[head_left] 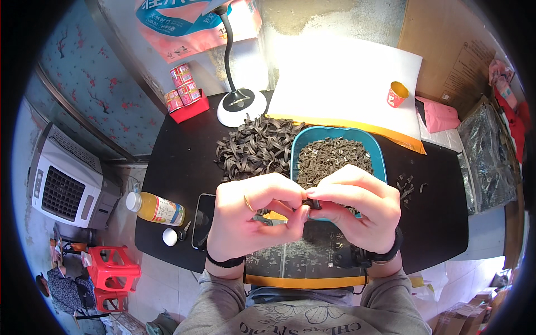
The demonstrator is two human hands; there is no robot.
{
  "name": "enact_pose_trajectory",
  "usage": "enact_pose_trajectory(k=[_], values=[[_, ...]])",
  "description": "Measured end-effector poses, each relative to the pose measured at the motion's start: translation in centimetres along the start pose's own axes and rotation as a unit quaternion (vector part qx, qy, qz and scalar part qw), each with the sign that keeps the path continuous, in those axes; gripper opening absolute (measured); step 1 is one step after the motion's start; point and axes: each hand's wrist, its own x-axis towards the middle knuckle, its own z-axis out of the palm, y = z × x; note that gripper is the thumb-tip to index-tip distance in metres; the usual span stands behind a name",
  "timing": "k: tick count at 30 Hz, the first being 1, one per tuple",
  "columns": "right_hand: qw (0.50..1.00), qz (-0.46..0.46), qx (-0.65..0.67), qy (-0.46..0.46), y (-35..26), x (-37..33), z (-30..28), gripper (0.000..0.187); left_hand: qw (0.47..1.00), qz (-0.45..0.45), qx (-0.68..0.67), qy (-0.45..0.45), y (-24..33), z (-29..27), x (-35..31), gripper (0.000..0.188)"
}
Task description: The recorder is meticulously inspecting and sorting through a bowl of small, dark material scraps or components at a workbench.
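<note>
My left hand [237,220] and my right hand [365,206] meet over the near side of a teal tub [382,167]. Fingertips of both are pinched on a small black strip piece [314,204], mostly covered by the fingers. Inside the tub lies a heap of small dark clips or cut bits [332,159], some with a metallic glint. To its left rises a loose pile of black flat strips [254,148]. Below my hands is a dark mat [290,259] with a yellow edge, scattered with pale specks.
A white-based desk lamp [241,106] stands behind the strips, beside a red box [190,110] with stacked small cans. At left are a juice bottle [156,209], a white round lid [170,237] and a phone [204,215]. Loose dark bits [406,187] lie right; a paper cup [397,94] sits farther back.
</note>
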Motion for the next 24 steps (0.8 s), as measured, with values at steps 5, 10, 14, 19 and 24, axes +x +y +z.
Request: enact_pose_trajectory(k=[5, 10, 14, 19, 24], values=[[1.000, -0.012, -0.024, 0.006, -0.1, 0.0, 0.3, 0.031, 0.998, 0.011, 0.062, 0.018, 0.2, 0.1, 0.0, 0.018], [1.000, -0.013, -0.026, -0.007, 0.0, -0.1, 0.2, 0.030, 0.998, 0.003, 0.063, -0.002, 0.2, 0.0, -0.1, 0.019], [0.999, 0.027, 0.026, -0.025, 0.0, 0.0, -0.2, 0.028, 0.999, -0.020, 0.034, -0.012, -0.2, -0.2, -0.2, 0.018], [0.975, 0.162, 0.149, 0.018, -1.1, -0.1, 0.3, 0.017, 0.998, 0.003, 0.033, -0.049, -0.3, -0.7, -0.1, 0.016], [0.974, 0.191, 0.122, 0.022, -0.8, -0.3, -0.1, 0.010, 0.997, 0.019, 0.066, -0.038, -0.4, -0.4, 0.2, 0.017]])
